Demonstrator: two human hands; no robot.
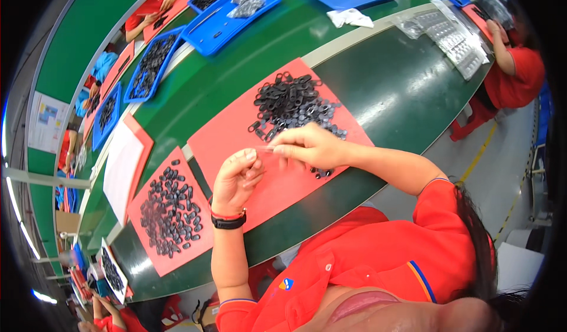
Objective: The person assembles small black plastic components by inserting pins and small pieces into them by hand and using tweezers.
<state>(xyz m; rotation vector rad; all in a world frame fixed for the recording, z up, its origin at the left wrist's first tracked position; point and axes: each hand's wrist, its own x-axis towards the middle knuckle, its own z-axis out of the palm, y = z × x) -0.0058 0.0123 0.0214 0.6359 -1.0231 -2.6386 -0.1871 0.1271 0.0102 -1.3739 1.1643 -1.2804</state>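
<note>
Over the red mat (221,134) in front of me, both my hands meet with their fingertips close together. My left hand (237,175) has its fingers curled in, thumb pressed to the index finger. My right hand (310,145) pinches just beside it, its lower fingers slightly smeared by motion. A thin pale sliver shows between the fingertips, too small to name. Just beyond my right hand lies a heap of black oval plastic parts (286,95), with shiny grey small pieces (304,118) along its near side. Several dark pieces (322,172) lie below my right wrist.
To the left, a second red mat (160,263) carries many spread-out dark oval parts (171,211). Blue trays (204,44) stand across the green table, some with black parts. Clear blister trays (458,42) lie at the far right, near a co-worker in red (517,75).
</note>
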